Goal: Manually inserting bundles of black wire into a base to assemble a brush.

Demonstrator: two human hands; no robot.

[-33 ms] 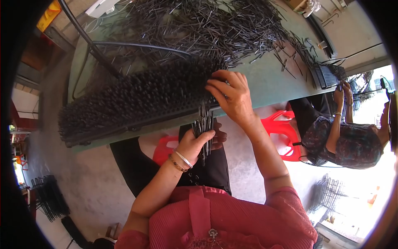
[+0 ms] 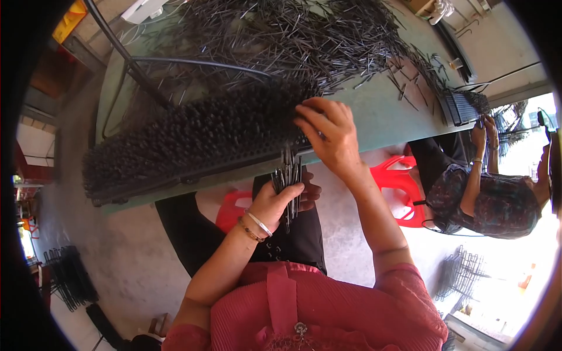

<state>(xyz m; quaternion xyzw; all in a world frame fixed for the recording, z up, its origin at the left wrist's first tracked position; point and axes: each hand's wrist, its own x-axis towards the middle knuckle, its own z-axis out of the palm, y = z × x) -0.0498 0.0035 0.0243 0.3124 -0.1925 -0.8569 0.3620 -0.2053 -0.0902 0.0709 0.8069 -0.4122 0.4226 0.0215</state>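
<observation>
My left hand [image 2: 280, 203], with bracelets on the wrist, grips an upright bundle of thin dark metal pins [image 2: 288, 175] just below the front edge of the green table [image 2: 374, 114]. My right hand [image 2: 331, 137] lies with bent fingers on the right end of a long black rack [image 2: 193, 137] that is densely stuck with the same pins. Whether its fingertips pinch a pin is hidden. The rack lies slanted along the table's front edge.
A big heap of loose pins [image 2: 281, 32] covers the table's far side, crossed by a black cable [image 2: 175, 61]. At the right another person [image 2: 486, 199] handles a second rack [image 2: 462, 105]. Red stools [image 2: 398, 178] stand below; wire frames [image 2: 67, 275] lie on the floor.
</observation>
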